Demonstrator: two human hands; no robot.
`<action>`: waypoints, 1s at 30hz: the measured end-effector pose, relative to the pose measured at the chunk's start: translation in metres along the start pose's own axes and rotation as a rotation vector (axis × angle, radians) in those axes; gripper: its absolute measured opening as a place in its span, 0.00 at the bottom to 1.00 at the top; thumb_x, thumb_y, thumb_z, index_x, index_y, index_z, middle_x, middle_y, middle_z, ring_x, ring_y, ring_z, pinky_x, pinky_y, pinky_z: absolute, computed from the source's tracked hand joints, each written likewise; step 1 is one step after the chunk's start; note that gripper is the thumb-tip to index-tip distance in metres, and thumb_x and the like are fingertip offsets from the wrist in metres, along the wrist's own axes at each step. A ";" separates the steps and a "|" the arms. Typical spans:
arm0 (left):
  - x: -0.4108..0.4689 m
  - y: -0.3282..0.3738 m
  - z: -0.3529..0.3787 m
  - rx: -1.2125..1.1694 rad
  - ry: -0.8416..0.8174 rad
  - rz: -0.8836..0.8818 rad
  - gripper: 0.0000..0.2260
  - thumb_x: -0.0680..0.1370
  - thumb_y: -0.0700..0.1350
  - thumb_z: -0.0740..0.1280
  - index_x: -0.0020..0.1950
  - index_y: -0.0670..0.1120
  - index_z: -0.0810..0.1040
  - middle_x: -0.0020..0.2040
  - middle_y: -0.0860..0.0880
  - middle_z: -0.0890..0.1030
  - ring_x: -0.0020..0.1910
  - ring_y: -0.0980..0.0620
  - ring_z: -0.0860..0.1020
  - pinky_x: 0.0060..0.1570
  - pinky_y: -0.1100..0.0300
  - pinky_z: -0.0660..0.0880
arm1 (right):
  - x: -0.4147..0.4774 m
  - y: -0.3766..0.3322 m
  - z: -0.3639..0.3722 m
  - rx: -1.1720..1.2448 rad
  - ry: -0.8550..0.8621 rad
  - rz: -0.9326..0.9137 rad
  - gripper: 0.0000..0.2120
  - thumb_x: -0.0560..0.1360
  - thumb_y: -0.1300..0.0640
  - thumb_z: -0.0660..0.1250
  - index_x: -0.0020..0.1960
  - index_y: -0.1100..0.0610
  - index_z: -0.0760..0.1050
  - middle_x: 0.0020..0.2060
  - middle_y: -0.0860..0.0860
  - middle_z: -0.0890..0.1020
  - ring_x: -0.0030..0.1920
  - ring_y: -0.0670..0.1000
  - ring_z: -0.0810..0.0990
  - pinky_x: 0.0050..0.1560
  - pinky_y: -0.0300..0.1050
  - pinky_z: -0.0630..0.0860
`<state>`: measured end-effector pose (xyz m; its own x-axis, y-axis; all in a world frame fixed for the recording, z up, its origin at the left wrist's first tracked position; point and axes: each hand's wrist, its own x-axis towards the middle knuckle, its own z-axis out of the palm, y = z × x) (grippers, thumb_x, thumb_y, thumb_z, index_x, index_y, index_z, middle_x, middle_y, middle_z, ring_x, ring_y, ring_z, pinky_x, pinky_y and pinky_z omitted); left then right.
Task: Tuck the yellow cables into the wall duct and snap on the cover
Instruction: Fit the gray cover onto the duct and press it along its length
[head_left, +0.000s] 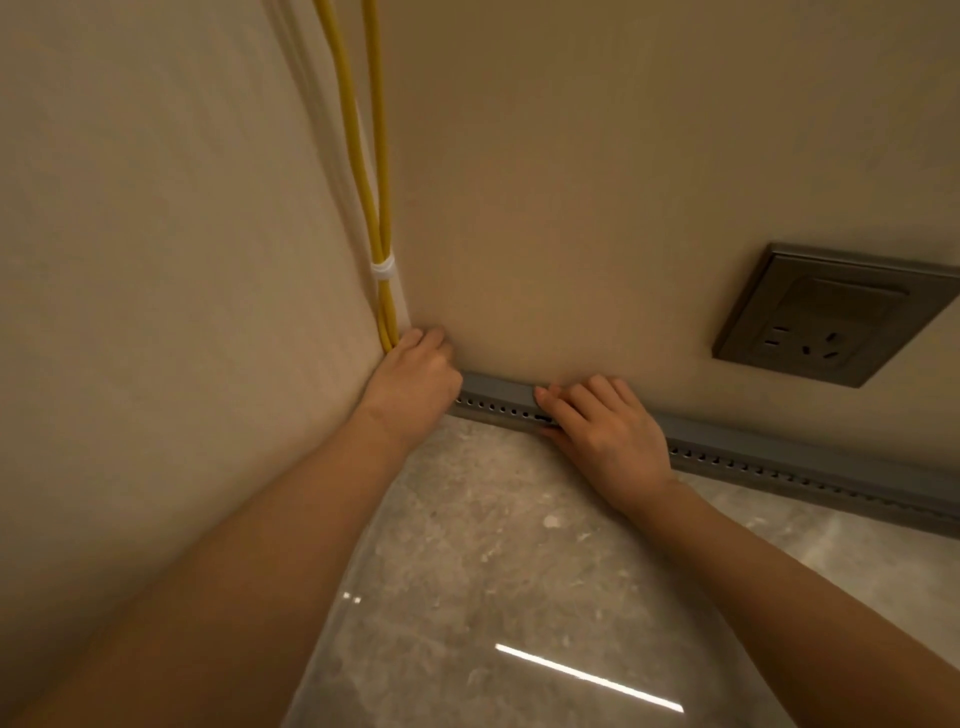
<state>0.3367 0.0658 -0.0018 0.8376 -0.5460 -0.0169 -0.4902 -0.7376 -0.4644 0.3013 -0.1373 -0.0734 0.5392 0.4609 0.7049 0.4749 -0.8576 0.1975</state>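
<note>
**A:** Where are the yellow cables (381, 156)?

**B:** They hang down the corner where the two walls meet, bound side by side with a white tie (383, 270). Below the tie they drop straight to the left grip (415, 374) and vanish behind it.

**A:** And the wall duct (493, 392)?

**B:** It is grey and lies along the foot of the back wall (571, 208), where the wall meets the floor. It starts at the corner and runs off to the right. A row of small holes (498, 408) runs along its front face. I cannot tell whether the smooth top face is a separate cover.

**A:** What is the left grip doing?

**B:** It is a bare hand pushed into the corner at the duct's end, knuckles up and fingers curled. It touches the cables' lower end, but the fingertips are hidden, so I cannot tell whether it clasps them.

**A:** And the right grip (608, 431)?

**B:** It is further along the duct. The fingers lie over the top face, pointing toward the corner, and the thumb is against the lower front edge. The duct is clamped between them.

**A:** What else is there?

**B:** A dark socket plate (826, 317) is on the back wall, above the duct and to the right. The floor (493, 545) is glossy grey stone with a bright streak of reflected light.
</note>
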 end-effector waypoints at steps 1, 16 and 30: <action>-0.001 0.004 -0.001 -0.091 0.037 -0.062 0.10 0.74 0.36 0.60 0.51 0.41 0.79 0.52 0.43 0.76 0.59 0.44 0.68 0.59 0.53 0.63 | 0.000 -0.001 0.001 0.003 0.001 0.005 0.11 0.71 0.59 0.73 0.52 0.62 0.80 0.41 0.55 0.82 0.38 0.57 0.77 0.44 0.47 0.67; -0.037 0.070 0.034 -0.577 0.235 -0.464 0.30 0.75 0.48 0.64 0.75 0.47 0.57 0.76 0.48 0.59 0.74 0.47 0.56 0.72 0.48 0.51 | 0.018 -0.019 0.021 0.015 0.022 0.011 0.09 0.72 0.60 0.71 0.52 0.59 0.80 0.40 0.52 0.81 0.42 0.53 0.70 0.45 0.46 0.66; -0.049 0.062 0.009 -1.524 0.651 -1.131 0.15 0.77 0.36 0.65 0.63 0.35 0.74 0.58 0.39 0.79 0.55 0.50 0.79 0.55 0.65 0.72 | 0.009 -0.019 0.007 -0.082 0.046 -0.004 0.11 0.76 0.51 0.66 0.47 0.58 0.81 0.36 0.53 0.81 0.35 0.55 0.76 0.36 0.48 0.66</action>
<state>0.2672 0.0505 -0.0379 0.8318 0.5431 0.1145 0.0392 -0.2633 0.9639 0.3024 -0.1156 -0.0754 0.5040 0.4545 0.7344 0.4168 -0.8728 0.2541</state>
